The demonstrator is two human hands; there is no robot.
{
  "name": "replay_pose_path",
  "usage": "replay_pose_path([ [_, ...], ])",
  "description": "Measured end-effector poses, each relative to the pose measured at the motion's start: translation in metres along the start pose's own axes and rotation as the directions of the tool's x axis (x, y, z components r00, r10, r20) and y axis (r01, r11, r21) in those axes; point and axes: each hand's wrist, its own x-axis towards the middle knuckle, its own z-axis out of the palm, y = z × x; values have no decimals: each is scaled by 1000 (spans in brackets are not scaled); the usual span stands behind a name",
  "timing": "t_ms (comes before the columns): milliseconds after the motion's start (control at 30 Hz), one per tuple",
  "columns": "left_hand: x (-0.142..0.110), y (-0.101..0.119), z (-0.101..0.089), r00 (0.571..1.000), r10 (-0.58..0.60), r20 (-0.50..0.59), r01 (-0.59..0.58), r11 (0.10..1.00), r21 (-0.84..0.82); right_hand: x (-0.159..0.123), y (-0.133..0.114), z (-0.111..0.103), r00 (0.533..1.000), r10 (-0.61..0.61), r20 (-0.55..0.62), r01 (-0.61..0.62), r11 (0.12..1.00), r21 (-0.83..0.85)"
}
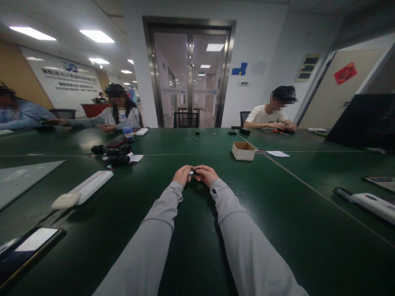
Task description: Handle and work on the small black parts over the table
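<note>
Both my arms reach forward over the green table (197, 246). My left hand (182, 175) and my right hand (207, 174) meet in the middle of the view, a little above the tabletop. Between them is a small black and silver object (192, 172), with the fingers of each hand closed on one end. Its middle shows a shiny metal band; the fingers cover the rest, so I cannot tell its kind.
Beyond my right hand stands a small open box (243, 151), near a sheet of paper (278, 153). To the left lie a white power strip (94, 187), a phone (33, 246) and black gear (117, 156). A bottle (127, 128) stands farther back. Other people sit across the table.
</note>
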Motion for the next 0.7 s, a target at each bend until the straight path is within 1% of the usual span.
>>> replay_pose_path([
  [267,2,-4,0,999,19,-49,-19,1000,14,1,2,-1,1000,3,1,-3,1000,2],
  [467,3,-5,0,1000,0,-30,0,1000,3,2,3,-1,1000,2,-2,-2,1000,13],
  [700,1,-3,1,1000,6,-24,-6,1000,22,1,2,-1,1000,11,0,-11,1000,6],
])
